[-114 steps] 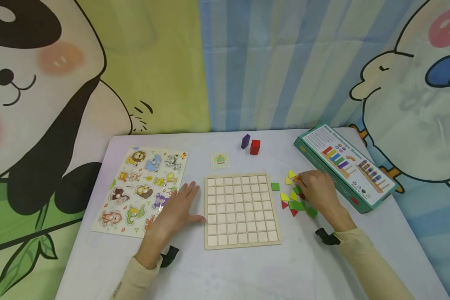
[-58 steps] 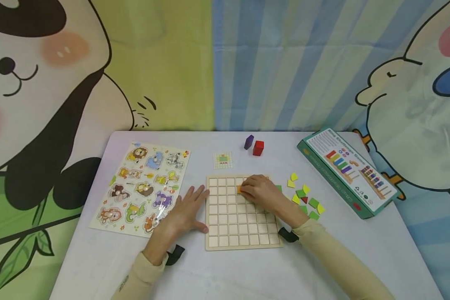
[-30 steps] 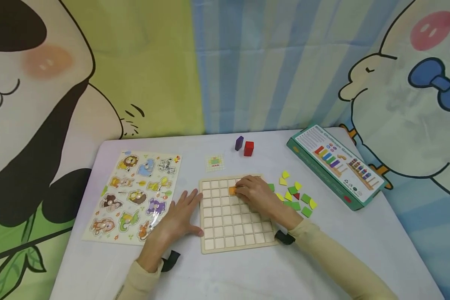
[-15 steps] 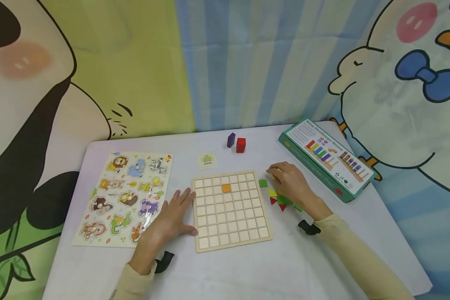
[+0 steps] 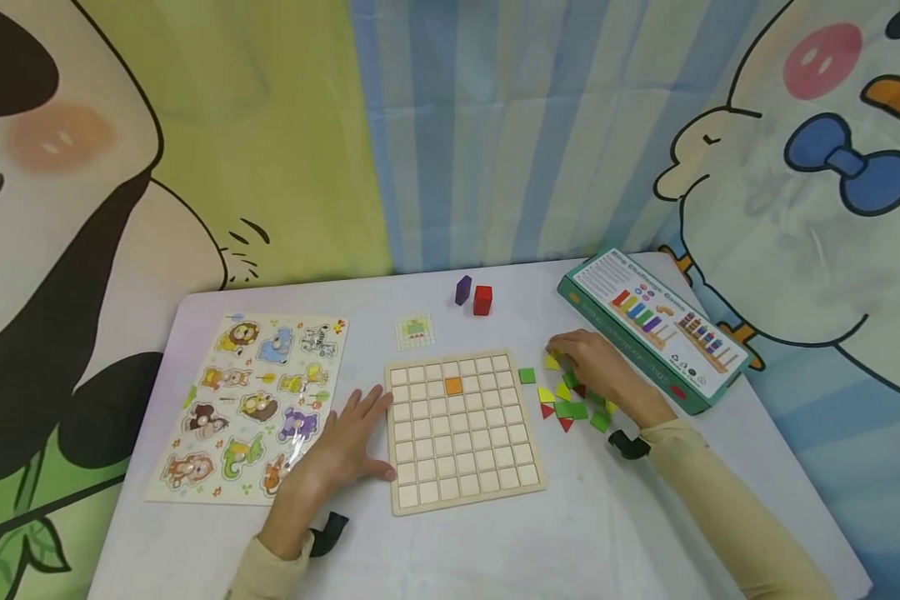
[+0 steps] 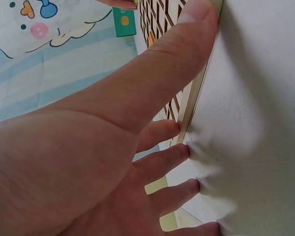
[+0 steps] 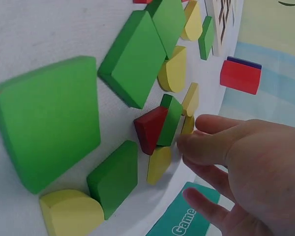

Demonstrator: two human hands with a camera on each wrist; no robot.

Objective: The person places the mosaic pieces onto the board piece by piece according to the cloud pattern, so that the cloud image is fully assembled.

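My left hand (image 5: 345, 446) lies with fingers spread on the table, its thumb against the left edge of the square wooden grid board (image 5: 402, 510). In the left wrist view that thumb (image 6: 187, 42) presses the board's rim, and the other fingertips touch the cloth. One orange square tile (image 5: 453, 386) sits in a cell near the board's top. My right hand (image 5: 600, 367) is over the loose blocks right of the board. In the right wrist view its thumb and index finger pinch a small yellow block (image 7: 188, 124), mostly hidden by the fingertips.
Green blocks (image 7: 132, 59), yellow pieces and red triangles (image 5: 547, 410) lie scattered right of the board. Behind it are a small pattern card (image 5: 416, 331), a purple block (image 5: 462, 290) and a red block (image 5: 482, 300). A green game box (image 5: 652, 325) stands right, an animal puzzle sheet (image 5: 247, 400) left.
My right hand took an orange tile from the loose pieces, set it on the board, let go and moved back right to the yellow blocks. My left hand has stayed at the board's edge.
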